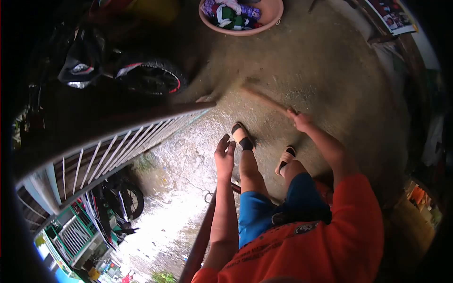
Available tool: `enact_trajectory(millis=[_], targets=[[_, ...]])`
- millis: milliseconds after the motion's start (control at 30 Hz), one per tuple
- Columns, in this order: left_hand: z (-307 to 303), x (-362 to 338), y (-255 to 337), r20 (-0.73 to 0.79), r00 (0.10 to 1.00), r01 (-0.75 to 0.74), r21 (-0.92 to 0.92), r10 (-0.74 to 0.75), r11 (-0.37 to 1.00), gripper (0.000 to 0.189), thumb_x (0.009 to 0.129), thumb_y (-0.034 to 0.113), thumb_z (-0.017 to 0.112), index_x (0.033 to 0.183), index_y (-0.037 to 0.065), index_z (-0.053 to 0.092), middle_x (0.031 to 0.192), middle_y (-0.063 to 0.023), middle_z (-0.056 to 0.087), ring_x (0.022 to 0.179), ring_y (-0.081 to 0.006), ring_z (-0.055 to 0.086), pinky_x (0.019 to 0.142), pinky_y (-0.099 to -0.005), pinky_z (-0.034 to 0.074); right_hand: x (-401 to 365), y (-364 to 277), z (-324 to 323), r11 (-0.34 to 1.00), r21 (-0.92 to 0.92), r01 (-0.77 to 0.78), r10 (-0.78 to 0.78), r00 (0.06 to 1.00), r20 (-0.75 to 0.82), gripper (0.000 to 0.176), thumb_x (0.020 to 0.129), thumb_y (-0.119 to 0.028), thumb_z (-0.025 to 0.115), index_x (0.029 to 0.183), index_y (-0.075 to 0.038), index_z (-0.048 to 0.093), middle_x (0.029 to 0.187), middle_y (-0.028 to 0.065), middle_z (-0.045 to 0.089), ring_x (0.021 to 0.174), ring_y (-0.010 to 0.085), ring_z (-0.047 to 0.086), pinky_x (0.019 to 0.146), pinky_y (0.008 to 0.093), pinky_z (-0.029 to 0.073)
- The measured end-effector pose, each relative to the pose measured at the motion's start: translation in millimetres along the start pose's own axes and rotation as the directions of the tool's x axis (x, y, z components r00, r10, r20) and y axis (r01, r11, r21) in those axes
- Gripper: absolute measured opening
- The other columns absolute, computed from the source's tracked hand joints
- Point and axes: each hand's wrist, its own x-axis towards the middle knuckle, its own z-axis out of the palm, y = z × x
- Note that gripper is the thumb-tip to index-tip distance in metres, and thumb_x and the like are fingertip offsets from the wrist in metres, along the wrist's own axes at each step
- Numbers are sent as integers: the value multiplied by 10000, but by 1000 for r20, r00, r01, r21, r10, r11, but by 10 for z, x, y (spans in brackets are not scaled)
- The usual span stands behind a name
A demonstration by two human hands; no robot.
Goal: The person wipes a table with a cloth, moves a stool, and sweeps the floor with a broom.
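My right hand (pixel 302 121) is closed around the near end of a brown stick-like handle (pixel 266 101). The handle slants forward and left over the concrete floor, and its far end is blurred into a dark patch. Out in front of my left knee, my left hand (pixel 225 153) hangs with its fingers apart and nothing in them. Below that hand is my left foot in a tan and black sandal (pixel 241 137). My right foot wears a matching sandal (pixel 286 159).
A pink basin (pixel 243 32) of clothes stands ahead. To the left are a barred gate (pixel 127 148) and a motorcycle wheel (pixel 151 78), with another motorcycle (pixel 111 203) beyond the gate. A dark red rail (pixel 200 240) runs beside my left arm. A poster (pixel 391 16) is at upper right.
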Motion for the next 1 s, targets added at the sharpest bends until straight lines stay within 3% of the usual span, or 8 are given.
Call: enact_trajectory(millis=[100,367,433,533,567,667,867,1000], targets=[[121,-360,-237,-41,999,-10,-49,8,999,408,853,126,579,1205,-62,496,1186,-181,563,1091,-245,543,914,-335,425,-171,194,-42,946,88,-311,315,948,-40,807,775,-308,647,1419,-262,162,1098,173,575,891,337,614,742,413,501],[-27,-927,-634,-75,997,37,17,-36,999,398,850,143,591,1197,-39,519,1174,-168,572,1103,-222,530,937,-316,399,329,-606,1024,813,422,-401,440,898,5,382,784,-244,604,1085,-14,556,997,212,616,935,357,606,794,425,498],[-197,-959,-553,-86,992,92,-34,-95,995,400,859,107,578,1217,-48,493,1169,-160,572,1076,-210,542,928,-311,407,222,-1733,1482,779,509,-368,380,921,84,372,824,-196,533,1148,-12,546,1007,229,606,954,350,601,801,405,497],[-514,-941,-548,-118,989,81,-112,-94,990,408,867,54,554,1245,-61,453,1191,-159,556,1050,-193,550,913,-300,417,-285,-2979,1848,883,353,310,-286,951,-118,387,815,-172,513,1178,-38,499,972,209,622,903,337,615,740,435,498],[-630,-934,-540,-121,986,97,-170,-118,981,395,873,63,545,1241,-54,462,1206,-148,548,1053,-180,543,902,-300,421,-233,-3391,2020,859,505,88,-186,972,146,390,776,-181,554,1146,-64,520,984,189,626,906,330,616,722,447,496],[-949,-892,-444,-177,982,49,-68,-60,996,384,881,86,539,1238,-42,473,1205,-134,555,1058,-188,543,896,-293,420,-578,-3714,1538,805,373,462,-571,775,272,568,732,-195,612,1259,-98,423,1023,196,609,903,343,613,727,451,493],[-1148,-773,-534,-237,970,21,-122,-50,992,369,877,87,563,1214,-47,494,1200,-149,551,1095,-209,531,949,-313,409,-1101,-3049,1100,873,487,-24,-50,989,137,699,774,-187,554,1390,-113,231,945,205,619,828,347,626,670,443,498],[-944,-740,-695,-148,989,-10,-110,-7,994,446,858,187,602,1247,-2,492,1216,-90,557,1036,-144,527,813,-266,413,-704,-2800,1272,794,508,-335,364,930,46,602,814,-223,503,1361,-97,286,855,160,642,792,316,638,631,421,510]])
